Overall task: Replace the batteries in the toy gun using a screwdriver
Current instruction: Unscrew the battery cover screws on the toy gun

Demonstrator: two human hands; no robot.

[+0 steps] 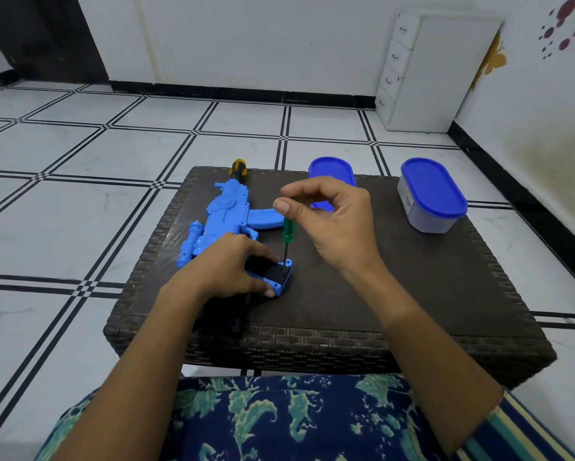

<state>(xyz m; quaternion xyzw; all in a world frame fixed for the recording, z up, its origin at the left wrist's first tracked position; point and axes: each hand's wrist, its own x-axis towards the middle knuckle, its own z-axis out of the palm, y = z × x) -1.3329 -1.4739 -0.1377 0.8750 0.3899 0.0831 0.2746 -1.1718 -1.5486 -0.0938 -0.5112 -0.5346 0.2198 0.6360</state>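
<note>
At toy gun [226,224] butt: left hand [227,267] clamping stock, right hand [329,221] pinching screwdriver [286,234] upright on cover screw; probably loosening; next, steady downward pressure while turning.

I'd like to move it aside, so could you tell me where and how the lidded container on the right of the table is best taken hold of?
Grip the container across its narrow width, a hand coming down from above with fingers on the two long side walls just under the blue lid. It stands upright and apart from everything else near the table's far right corner, so both long sides look free; the oval shape makes the short axis the easier span.
</note>
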